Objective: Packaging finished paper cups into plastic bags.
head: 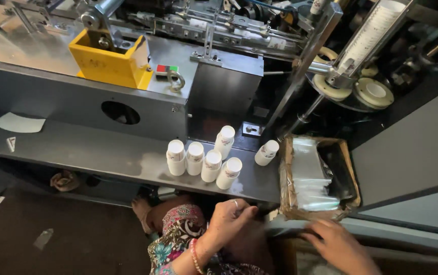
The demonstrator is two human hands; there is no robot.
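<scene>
We're keeping our right hand (pixel 338 244) low at the bottom edge, fingers spread flat & grasping nothing, fingertips just touching the near lip of the cardboard box (pixel 348 168) w/ the clear plastic sleeves (pixel 308 175) in it. Our left hand (pixel 229 216) is curling loosely below the shelf edge, ring on one finger, bangle at the wrist; it's holding nothing we can see, though the palm side is hidden.

To do this reach well, we're thinking the right hand should be going in over the box's near wall, not pushing it, since the box is sitting at the very end of the grey metal shelf (pixel 102 150) & looks floppy. Pinching one sleeve by its edge is prob. better than grabbing the wad.

Further out, six stacks of white paper cups (pixel 203 160) are standing on the shelf, left of the box: five close together, one (pixel 267 152) tilted & apart, nearer the box. They're looking easy to knock, so we're keeping elbows in. Behind, the machine w/ the yellow block (pixel 109 58) & a tall cup column (pixel 369 33).
</scene>
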